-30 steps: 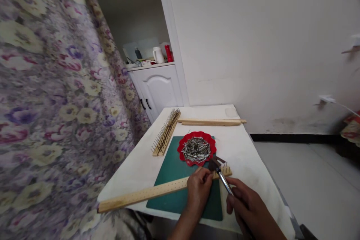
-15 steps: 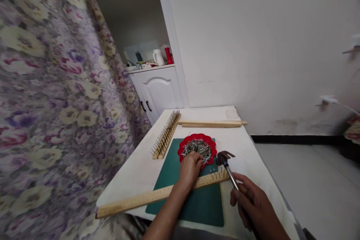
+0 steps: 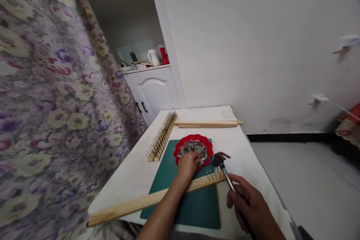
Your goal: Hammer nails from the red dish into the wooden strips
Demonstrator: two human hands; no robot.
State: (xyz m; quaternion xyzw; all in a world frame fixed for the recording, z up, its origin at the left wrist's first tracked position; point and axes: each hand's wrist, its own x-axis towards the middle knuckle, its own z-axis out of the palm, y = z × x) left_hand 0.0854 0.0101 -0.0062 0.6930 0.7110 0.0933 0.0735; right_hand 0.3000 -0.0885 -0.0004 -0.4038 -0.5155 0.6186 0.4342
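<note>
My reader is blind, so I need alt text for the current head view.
A left hand reaches into a red scalloped dish of nails; the right hand holds a claw hammer. A wooden strip, more nails standing at one end, crosses a green mat.

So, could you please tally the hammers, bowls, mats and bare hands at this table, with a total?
Hammers: 1, the hammer in the right hand
Bowls: 1, the red bowl of nails
Mats: 1, the green mat
Bare hands: 2, the right hand and the left hand
Total: 5
</note>
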